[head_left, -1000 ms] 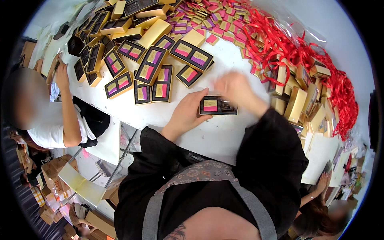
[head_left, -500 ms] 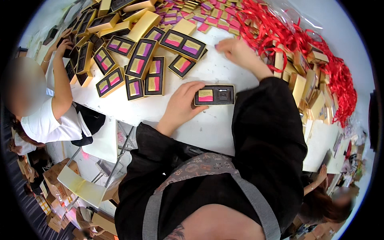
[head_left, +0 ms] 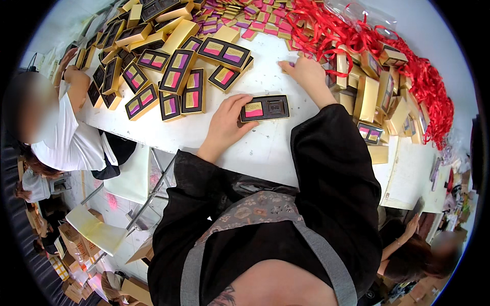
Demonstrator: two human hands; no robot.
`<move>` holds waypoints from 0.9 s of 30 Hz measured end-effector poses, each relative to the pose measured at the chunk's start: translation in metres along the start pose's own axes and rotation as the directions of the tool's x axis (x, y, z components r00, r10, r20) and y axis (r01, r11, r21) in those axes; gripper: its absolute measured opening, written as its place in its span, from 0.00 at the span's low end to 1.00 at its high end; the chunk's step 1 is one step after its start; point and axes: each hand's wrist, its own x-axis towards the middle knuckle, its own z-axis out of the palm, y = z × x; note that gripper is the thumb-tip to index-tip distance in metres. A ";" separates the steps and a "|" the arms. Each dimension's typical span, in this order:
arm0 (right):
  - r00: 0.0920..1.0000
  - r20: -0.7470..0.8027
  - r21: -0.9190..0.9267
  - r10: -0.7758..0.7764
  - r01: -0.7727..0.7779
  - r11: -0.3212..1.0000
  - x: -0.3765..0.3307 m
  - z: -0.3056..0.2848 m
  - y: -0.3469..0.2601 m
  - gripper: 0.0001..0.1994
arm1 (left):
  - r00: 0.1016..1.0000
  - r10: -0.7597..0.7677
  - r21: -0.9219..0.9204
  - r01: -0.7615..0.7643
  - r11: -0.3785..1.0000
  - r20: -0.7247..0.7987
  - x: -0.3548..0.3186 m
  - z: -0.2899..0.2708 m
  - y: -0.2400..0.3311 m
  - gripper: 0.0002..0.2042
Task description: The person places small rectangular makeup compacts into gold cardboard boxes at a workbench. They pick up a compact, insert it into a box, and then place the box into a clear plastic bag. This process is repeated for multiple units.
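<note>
On the white worktop (head_left: 168,135), near the middle, a dark two-compartment tray (head_left: 265,108) is steadied at its left end by the left hand (head_left: 227,122), whose fingers are loosely spread and rested on its edge. Farther right, the right hand (head_left: 306,74) is laid flat with fingers extended toward the red ribbons (head_left: 352,35). Filled gold-edged boxes (head_left: 176,76) are ranged far left.

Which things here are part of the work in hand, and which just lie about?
In hand: left hand on dark tray; right hand at small packets.
Lying about: filled trays, gold boxes, red ribbons, folding chair.
</note>
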 end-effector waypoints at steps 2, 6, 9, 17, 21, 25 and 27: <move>0.997 0.067 0.094 -0.041 0.035 0.995 -0.001 0.001 0.010 0.24 | 1.000 0.020 0.017 -0.019 1.000 -0.012 -0.001 0.001 -0.001 0.31; 0.905 -0.178 0.336 -0.386 0.425 0.841 -0.018 -0.010 0.034 0.14 | 0.999 0.030 0.015 -0.030 0.999 -0.016 -0.001 0.001 0.001 0.32; 0.492 -0.350 0.015 -0.797 0.854 0.520 -0.002 -0.003 0.040 0.12 | 1.000 -0.001 -0.018 0.001 1.000 0.003 0.001 -0.001 0.002 0.31; 0.619 -0.362 0.293 -0.697 0.785 0.545 -0.094 -0.006 0.007 0.17 | 1.000 -0.017 -0.047 0.017 0.999 -0.005 -0.002 -0.002 0.000 0.31; 0.664 -0.263 0.195 -0.701 0.747 0.635 -0.142 -0.008 -0.005 0.26 | 0.997 -0.052 0.048 0.049 0.998 0.062 0.002 -0.009 0.008 0.31; 0.630 -0.300 0.066 -0.717 0.763 0.643 -0.130 0.009 0.004 0.26 | 0.942 -0.117 0.207 0.052 0.977 0.315 0.055 -0.064 0.015 0.21; 0.617 -0.354 0.128 -0.703 0.776 0.617 -0.115 0.012 -0.001 0.25 | 0.913 -0.409 0.170 0.402 0.900 0.008 0.118 -0.102 -0.001 0.17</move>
